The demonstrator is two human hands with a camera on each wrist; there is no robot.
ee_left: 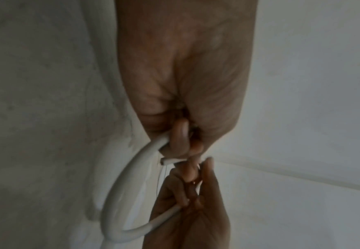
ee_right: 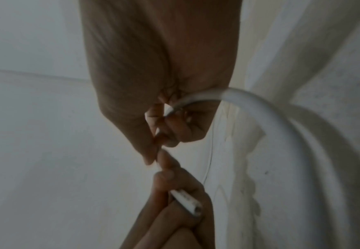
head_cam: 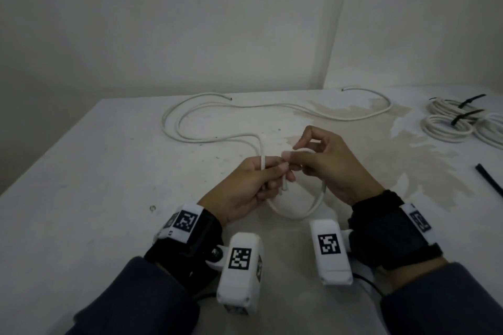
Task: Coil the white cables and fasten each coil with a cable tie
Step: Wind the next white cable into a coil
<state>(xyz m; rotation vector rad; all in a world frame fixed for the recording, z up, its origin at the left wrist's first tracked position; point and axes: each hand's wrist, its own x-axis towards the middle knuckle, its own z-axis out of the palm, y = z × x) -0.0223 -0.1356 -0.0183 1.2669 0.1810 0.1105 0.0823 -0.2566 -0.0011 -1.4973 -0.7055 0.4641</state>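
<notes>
While both hands, left hand (head_cam: 251, 181) and right hand (head_cam: 330, 163), pinch the white cable's (head_cam: 294, 212) first small loop near-centre over the surface (head_cam: 81, 171), w/ the rest trailing far-left, a loose grip probably lets the stiff loop spring open.

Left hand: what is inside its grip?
The left hand grips the white cable: one strand runs up and out of the fist, the cut end pokes out below the fingers. How the strands cross inside the fist is covered.
</notes>
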